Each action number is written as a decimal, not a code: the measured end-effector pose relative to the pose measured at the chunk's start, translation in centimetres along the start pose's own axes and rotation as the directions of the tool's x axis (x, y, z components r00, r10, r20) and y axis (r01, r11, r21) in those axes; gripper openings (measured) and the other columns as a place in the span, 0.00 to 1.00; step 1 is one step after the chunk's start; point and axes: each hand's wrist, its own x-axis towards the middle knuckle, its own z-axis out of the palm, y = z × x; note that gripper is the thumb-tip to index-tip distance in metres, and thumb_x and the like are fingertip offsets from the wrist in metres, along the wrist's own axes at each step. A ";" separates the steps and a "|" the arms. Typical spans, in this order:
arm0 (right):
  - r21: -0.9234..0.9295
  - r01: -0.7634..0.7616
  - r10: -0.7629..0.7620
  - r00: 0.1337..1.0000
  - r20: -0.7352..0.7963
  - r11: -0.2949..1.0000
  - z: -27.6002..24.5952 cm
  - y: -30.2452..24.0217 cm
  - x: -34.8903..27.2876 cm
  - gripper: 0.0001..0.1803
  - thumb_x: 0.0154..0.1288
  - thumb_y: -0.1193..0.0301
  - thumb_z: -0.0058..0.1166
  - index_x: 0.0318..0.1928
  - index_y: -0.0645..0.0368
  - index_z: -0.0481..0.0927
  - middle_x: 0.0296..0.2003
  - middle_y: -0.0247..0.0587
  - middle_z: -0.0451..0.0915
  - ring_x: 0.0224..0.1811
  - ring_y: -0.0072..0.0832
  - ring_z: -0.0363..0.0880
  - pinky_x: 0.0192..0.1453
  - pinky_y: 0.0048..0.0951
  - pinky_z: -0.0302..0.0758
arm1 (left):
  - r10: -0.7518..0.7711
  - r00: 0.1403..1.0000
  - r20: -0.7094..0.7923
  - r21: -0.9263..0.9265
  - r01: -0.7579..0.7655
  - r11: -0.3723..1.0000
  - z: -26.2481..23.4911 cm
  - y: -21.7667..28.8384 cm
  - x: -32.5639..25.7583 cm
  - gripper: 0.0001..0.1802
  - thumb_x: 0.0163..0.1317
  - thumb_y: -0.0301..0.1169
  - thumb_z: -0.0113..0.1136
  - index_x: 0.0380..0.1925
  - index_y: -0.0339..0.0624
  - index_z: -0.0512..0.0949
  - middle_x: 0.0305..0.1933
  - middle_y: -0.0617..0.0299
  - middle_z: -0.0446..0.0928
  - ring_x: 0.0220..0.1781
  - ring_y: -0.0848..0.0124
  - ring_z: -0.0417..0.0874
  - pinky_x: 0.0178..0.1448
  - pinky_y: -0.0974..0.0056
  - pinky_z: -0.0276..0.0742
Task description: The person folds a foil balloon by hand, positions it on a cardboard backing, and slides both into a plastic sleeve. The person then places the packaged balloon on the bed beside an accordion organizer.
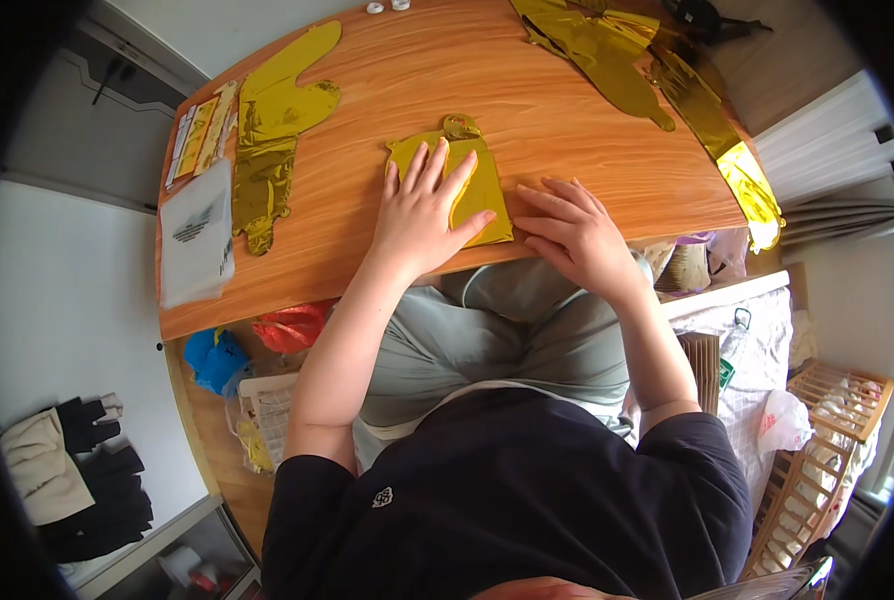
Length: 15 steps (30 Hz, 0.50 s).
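Flat on the wooden table in front of me lies a gold foil balloon, folded into a small packet with a rounded tab at its far end. My left hand rests palm down on it, fingers spread, covering its left half. Just right of the packet, my right hand touches the tabletop near the front edge, its fingers stretched out and slightly bent, with nothing visible in them. An unfolded gold foil balloon lies flat to the left. More gold foil is spread over the far right of the table.
At the table's left edge are a translucent plastic bag and several flat packets. A bright gold foil strip hangs over the right edge. Under the table sit a blue bag and a red bag. A wooden rack stands at right.
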 end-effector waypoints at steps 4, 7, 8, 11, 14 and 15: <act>-0.035 0.168 -0.166 0.985 0.057 0.985 0.1 0.2 0.0 0.18 0.67 0.61 0.66 0.56 0.50 0.87 0.68 0.37 0.78 0.72 0.46 0.73 0.78 0.57 0.66 | -0.001 1.000 -0.006 0.012 0.001 1.000 0.3 -0.1 0.1 0.46 0.68 0.69 0.54 0.80 0.60 0.62 0.84 0.46 0.56 0.86 0.46 0.53 0.84 0.32 0.44; -0.074 0.254 -0.246 0.964 0.101 0.964 0.0 1.0 0.4 0.19 0.67 0.61 0.66 0.56 0.50 0.86 0.70 0.37 0.77 0.73 0.44 0.73 0.77 0.57 0.67 | -0.001 1.000 -0.011 0.017 0.001 1.000 0.6 -0.3 0.2 0.47 0.68 0.70 0.54 0.80 0.61 0.62 0.84 0.46 0.57 0.86 0.47 0.53 0.84 0.32 0.44; -0.095 0.293 -0.281 0.951 0.127 0.951 0.0 1.2 0.6 0.20 0.66 0.60 0.66 0.57 0.50 0.86 0.71 0.37 0.76 0.73 0.43 0.72 0.77 0.57 0.67 | -0.003 1.000 -0.008 0.017 0.003 1.000 0.7 -0.3 0.2 0.47 0.68 0.70 0.54 0.80 0.61 0.62 0.84 0.46 0.57 0.86 0.47 0.53 0.84 0.32 0.44; -0.117 0.418 -0.395 0.901 0.181 0.901 -0.7 2.2 1.3 0.21 0.65 0.60 0.67 0.57 0.49 0.85 0.72 0.38 0.74 0.73 0.41 0.72 0.76 0.56 0.69 | -0.007 1.000 -0.011 0.021 0.007 1.000 0.8 -0.2 0.2 0.48 0.67 0.70 0.54 0.80 0.61 0.62 0.84 0.47 0.57 0.86 0.47 0.53 0.84 0.32 0.44; -0.104 0.465 -0.439 0.875 0.204 0.879 -0.9 2.4 1.9 0.20 0.66 0.58 0.66 0.56 0.49 0.86 0.70 0.36 0.76 0.72 0.37 0.73 0.75 0.53 0.71 | -0.011 1.000 -0.001 0.024 0.011 1.000 0.8 -0.2 0.2 0.48 0.66 0.71 0.55 0.80 0.61 0.62 0.85 0.47 0.56 0.87 0.48 0.53 0.84 0.32 0.45; -0.103 0.464 -0.438 0.875 0.205 0.880 -0.9 2.4 1.9 0.20 0.66 0.58 0.66 0.56 0.49 0.86 0.70 0.36 0.76 0.72 0.37 0.73 0.75 0.53 0.71 | -0.007 1.000 0.001 0.027 0.007 1.000 0.8 -0.3 0.1 0.48 0.66 0.71 0.55 0.80 0.61 0.62 0.85 0.47 0.56 0.87 0.48 0.53 0.84 0.32 0.45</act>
